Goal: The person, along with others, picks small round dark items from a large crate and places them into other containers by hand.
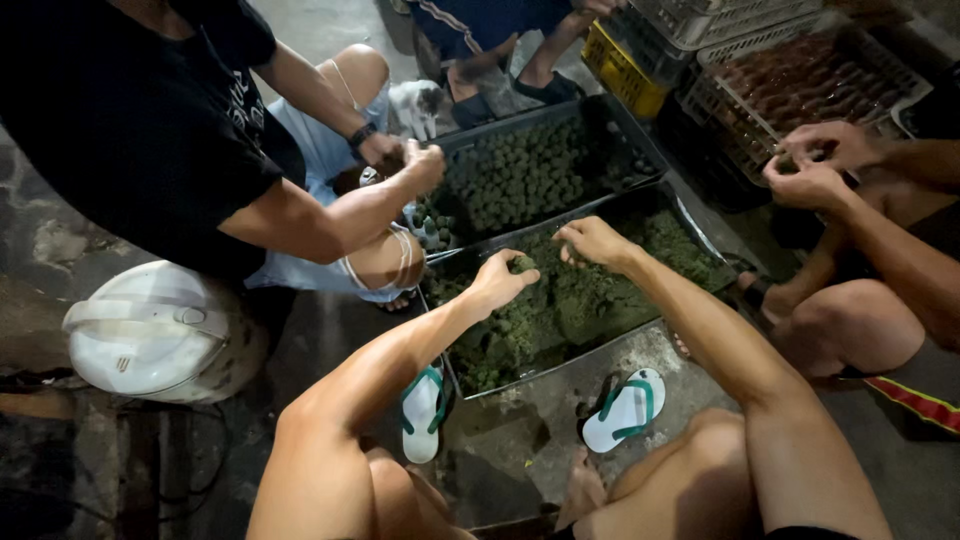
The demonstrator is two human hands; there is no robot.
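- My left hand (497,280) hovers over the near black tray (600,355), its grip pinched together on a small green lump (523,264) held at the fingertips.
- My right hand (592,241) reaches down onto the green mass (570,305) that fills that tray; the fingers curl into the material, but I cannot tell whether the grip is clamped on anything.
- The green mass lies heaped and uneven across the near tray, thicker toward my left and the middle.
- Just behind it sits a second black tray (640,150), filled with rows of small green balls (525,175).
- A person in a black shirt (130,120) crouches on my left, both hands (405,160) together above the corner of the far tray.
- On my right another person's hands (815,165) meet over a pale crate of brown pieces (800,80).
- A yellow crate (620,70) stands beyond the far tray, beside the pale crates.
- A white rounded cooker (150,330) rests on the floor to my left.
- My feet wear white sandals with green straps (625,410), one on each side of the near tray's front edge, on the concrete floor (520,430).
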